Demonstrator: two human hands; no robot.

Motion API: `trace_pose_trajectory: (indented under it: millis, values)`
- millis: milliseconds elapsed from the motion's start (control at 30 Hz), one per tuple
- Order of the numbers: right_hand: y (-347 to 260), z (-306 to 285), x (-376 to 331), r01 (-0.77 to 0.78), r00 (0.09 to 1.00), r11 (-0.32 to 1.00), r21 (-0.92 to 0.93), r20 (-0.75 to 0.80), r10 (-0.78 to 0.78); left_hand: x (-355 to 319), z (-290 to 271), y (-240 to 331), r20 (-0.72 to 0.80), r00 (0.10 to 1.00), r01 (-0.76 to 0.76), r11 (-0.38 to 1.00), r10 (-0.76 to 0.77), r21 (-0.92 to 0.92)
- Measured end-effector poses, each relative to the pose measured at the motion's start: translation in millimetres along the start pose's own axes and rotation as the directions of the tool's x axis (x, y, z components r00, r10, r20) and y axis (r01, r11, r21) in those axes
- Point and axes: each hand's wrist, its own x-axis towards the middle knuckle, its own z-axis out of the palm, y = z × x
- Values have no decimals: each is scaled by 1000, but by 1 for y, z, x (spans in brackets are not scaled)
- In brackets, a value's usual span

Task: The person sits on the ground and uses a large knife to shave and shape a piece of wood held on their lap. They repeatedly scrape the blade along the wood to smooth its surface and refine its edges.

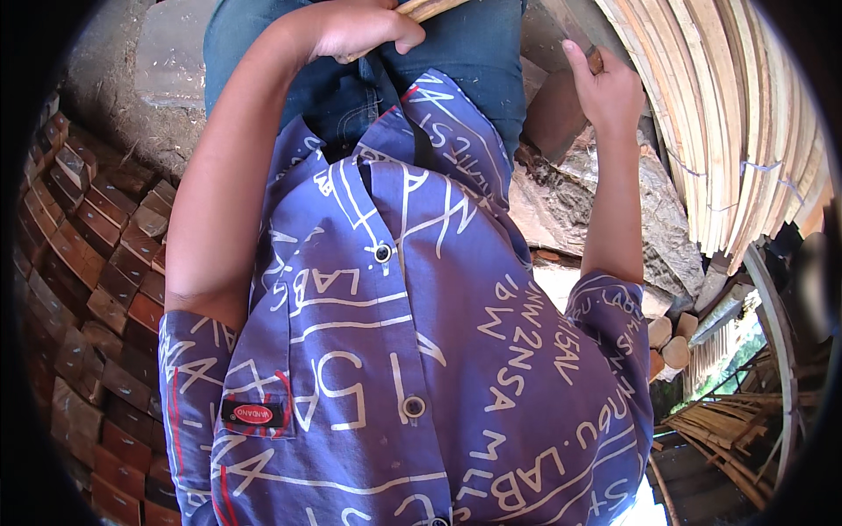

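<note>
- Fingers of the bare left hand (368, 31) curl around a narrow, pale wooden strip (430, 9); those of the bare right hand (610, 92) fold over a short, brown wooden handle (595, 60), thumb raised beside it. Whatever the handle carries, I cannot make out from my end.
- Tall bundle of long, pale, flat wooden slats (693, 114) stands just beyond the right hand; I judge it is parked within easy reach. Thin, bluish cord (759, 167) crosses it, presumably against spreading.
- Strip lies slanted over the lap in blue denim trousers (482, 96); my reading: the legs offer a steady backing. Its far end leaves my view.
- Handle sits well apart from the strip, I think to leave the right arm free room.
- Room: large stack of reddish-brown blocks (114, 386) at left, bare, dusty earth floor (105, 140) above it.
- Under the right forearm, a rough, grey-brown slab (653, 210), material unclear to me.
- Lower right: heaped thin, tan sticks (728, 425); smaller, round cut log ends (675, 353).
</note>
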Motion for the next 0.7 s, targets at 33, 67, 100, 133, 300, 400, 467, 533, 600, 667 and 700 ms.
trace_pose_trajectory:
  millis: [33,67,100,133,300,400,467,533,600,667,700]
  values:
    - [-11,-1,-1,-25,1000,999,31,12,24,3,0,-6,23,999,28,997,-27,-65]
    - [-17,8,-5,-16,999,990,137,-36,21,5,-3,-4,42,998,49,996,-46,-72]
    - [-29,11,-6,16,999,984,176,-41,-9,4,-1,-3,67,995,77,993,-72,-88]
    - [-43,15,-6,49,998,976,214,-48,-40,4,4,-5,12,999,39,997,-38,-73]
    - [-64,16,10,89,994,984,155,52,-98,2,-8,-32,57,997,59,969,-47,-241]
    - [-26,22,19,134,985,991,-13,-107,-135,1,-12,-33,172,981,131,954,-86,-269]
    - [-3,4,18,54,998,998,-42,20,-53,1,-8,-24,125,991,57,985,-36,-165]
    - [2,0,20,11,998,993,-121,69,-2,1,-4,-14,-20,999,46,989,-49,-139]
    - [-11,-6,10,3,999,1000,21,38,-4,10,-12,-25,92,994,82,976,-64,-202]
    - [-31,-8,5,10,998,984,176,66,-22,13,-13,-27,97,993,93,967,-72,-235]
    - [-43,-3,1,52,997,985,165,48,-61,16,-11,-29,112,992,90,967,-65,-238]
